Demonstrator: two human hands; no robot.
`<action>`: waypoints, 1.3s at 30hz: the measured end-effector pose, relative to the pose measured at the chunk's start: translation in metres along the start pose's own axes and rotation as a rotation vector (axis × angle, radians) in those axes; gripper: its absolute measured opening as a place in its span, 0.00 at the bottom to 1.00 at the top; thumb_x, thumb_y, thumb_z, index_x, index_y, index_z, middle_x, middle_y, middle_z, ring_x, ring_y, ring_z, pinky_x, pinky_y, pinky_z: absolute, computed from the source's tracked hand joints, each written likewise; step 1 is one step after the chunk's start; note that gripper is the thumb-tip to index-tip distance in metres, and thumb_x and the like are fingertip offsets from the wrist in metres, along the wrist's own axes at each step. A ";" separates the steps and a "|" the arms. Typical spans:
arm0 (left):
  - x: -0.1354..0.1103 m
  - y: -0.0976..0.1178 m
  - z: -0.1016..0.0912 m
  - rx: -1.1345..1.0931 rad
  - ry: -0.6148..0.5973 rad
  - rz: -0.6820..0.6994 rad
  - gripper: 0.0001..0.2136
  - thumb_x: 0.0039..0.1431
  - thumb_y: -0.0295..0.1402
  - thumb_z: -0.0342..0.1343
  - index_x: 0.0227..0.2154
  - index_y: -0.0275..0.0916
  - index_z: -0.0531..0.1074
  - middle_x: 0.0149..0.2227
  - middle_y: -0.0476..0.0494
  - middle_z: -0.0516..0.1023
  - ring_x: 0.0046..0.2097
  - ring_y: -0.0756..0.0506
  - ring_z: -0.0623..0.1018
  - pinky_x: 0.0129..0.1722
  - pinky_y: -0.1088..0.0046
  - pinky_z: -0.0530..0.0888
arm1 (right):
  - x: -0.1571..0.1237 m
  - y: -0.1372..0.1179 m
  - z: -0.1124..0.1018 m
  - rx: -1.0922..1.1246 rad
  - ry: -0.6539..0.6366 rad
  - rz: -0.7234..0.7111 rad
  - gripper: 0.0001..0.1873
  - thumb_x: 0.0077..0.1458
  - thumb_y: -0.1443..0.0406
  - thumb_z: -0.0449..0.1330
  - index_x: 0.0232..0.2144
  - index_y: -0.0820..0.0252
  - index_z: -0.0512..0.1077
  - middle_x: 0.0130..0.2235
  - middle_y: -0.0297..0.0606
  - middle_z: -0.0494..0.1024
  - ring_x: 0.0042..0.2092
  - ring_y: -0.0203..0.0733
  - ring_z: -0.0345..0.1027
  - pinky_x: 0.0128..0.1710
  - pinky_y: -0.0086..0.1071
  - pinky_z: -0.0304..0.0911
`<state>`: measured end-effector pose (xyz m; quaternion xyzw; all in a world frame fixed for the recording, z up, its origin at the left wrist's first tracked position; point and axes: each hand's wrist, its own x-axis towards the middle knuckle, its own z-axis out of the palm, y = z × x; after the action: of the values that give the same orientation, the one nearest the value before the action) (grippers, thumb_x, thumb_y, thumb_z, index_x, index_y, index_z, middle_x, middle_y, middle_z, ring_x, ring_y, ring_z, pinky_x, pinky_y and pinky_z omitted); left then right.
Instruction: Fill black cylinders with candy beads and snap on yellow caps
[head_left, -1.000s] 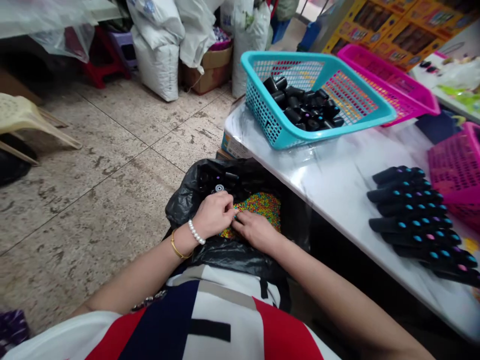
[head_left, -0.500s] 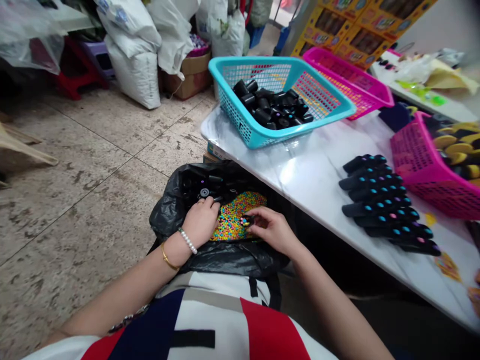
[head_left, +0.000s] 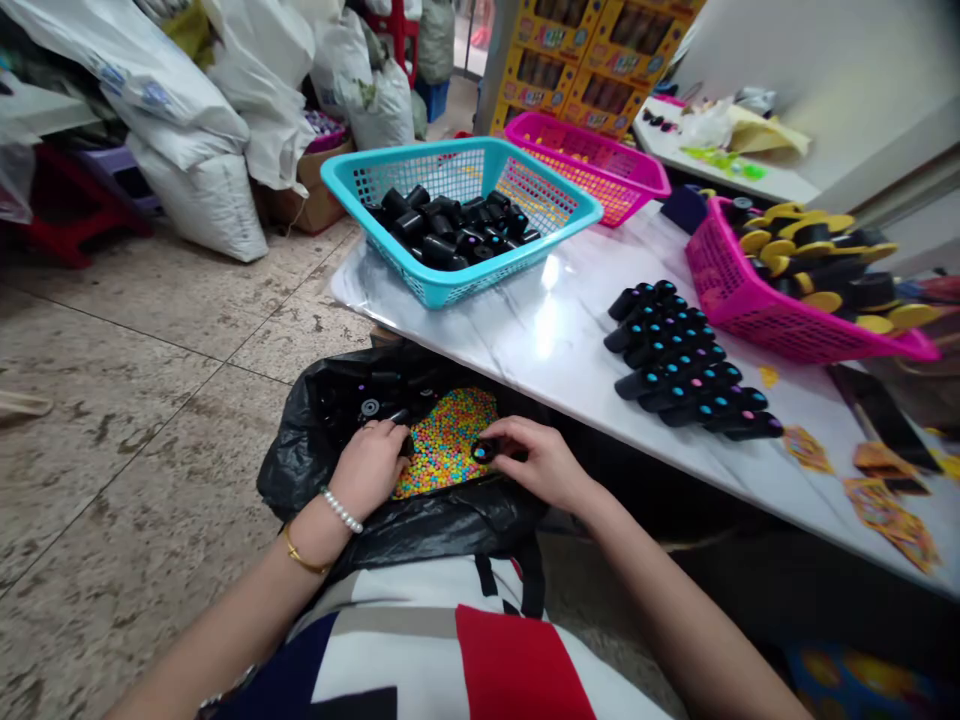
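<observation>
A black plastic bag (head_left: 300, 470) lies open on my lap, holding a heap of tiny multicoloured beads (head_left: 446, 445) and a cluster of short black tubes (head_left: 367, 392). My left hand (head_left: 367, 467), with a pearl bracelet and gold bangle on its wrist, presses down at the edge of the beads, its fingers closed on a black tube (head_left: 401, 432). My right hand (head_left: 536, 462) pinches a small black tube (head_left: 484, 452) with a coloured dot on its end, just above the beads.
A white marble-patterned table (head_left: 547, 340) runs along my right. It bears a turquoise basket (head_left: 457, 220) of black tubes, rows of black pens (head_left: 679, 360), and pink baskets (head_left: 806, 300). White sacks (head_left: 195, 195) stand beyond the tiled floor (head_left: 135, 450).
My right hand has risen from the beads with a small black tube pinched in its fingers. The view has swung right, so the table and its baskets sit further left.
</observation>
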<state>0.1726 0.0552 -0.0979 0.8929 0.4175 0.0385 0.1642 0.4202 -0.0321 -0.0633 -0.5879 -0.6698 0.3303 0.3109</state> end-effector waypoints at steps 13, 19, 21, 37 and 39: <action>-0.003 -0.001 -0.005 0.074 -0.074 -0.090 0.14 0.51 0.30 0.59 0.43 0.35 0.73 0.39 0.36 0.75 0.45 0.39 0.72 0.46 0.63 0.69 | 0.056 0.003 0.062 -0.547 -0.593 -0.399 0.08 0.58 0.71 0.55 0.38 0.58 0.72 0.38 0.40 0.73 0.40 0.41 0.67 0.39 0.32 0.62; -0.005 -0.004 -0.003 0.022 -0.052 -0.075 0.13 0.52 0.29 0.60 0.42 0.35 0.73 0.39 0.37 0.75 0.44 0.40 0.73 0.47 0.64 0.69 | 0.041 0.007 0.039 -0.024 -0.397 -0.116 0.15 0.50 0.72 0.61 0.41 0.57 0.72 0.35 0.33 0.75 0.35 0.36 0.69 0.37 0.29 0.64; -0.004 -0.003 -0.002 -0.004 -0.045 -0.042 0.13 0.52 0.30 0.60 0.42 0.36 0.73 0.40 0.39 0.75 0.44 0.40 0.73 0.47 0.65 0.69 | 0.034 0.010 0.033 0.073 -0.295 0.007 0.14 0.50 0.68 0.63 0.41 0.57 0.72 0.32 0.32 0.74 0.33 0.36 0.68 0.35 0.29 0.65; 0.000 -0.002 0.002 -0.137 -0.064 0.080 0.15 0.53 0.28 0.59 0.45 0.35 0.72 0.41 0.39 0.75 0.45 0.41 0.73 0.48 0.66 0.71 | -0.014 0.006 -0.001 -0.219 0.034 -0.083 0.17 0.51 0.75 0.56 0.43 0.56 0.72 0.44 0.40 0.73 0.44 0.41 0.69 0.44 0.35 0.66; 0.001 -0.002 0.003 -0.143 -0.072 0.074 0.15 0.53 0.28 0.59 0.45 0.35 0.72 0.42 0.39 0.75 0.45 0.41 0.73 0.48 0.66 0.71 | -0.015 0.010 -0.003 -0.222 0.055 -0.065 0.17 0.50 0.74 0.57 0.43 0.56 0.72 0.43 0.39 0.74 0.41 0.40 0.69 0.40 0.33 0.67</action>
<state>0.1721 0.0563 -0.1013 0.8944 0.3744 0.0419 0.2410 0.4303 -0.0459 -0.0706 -0.6057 -0.7121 0.2276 0.2725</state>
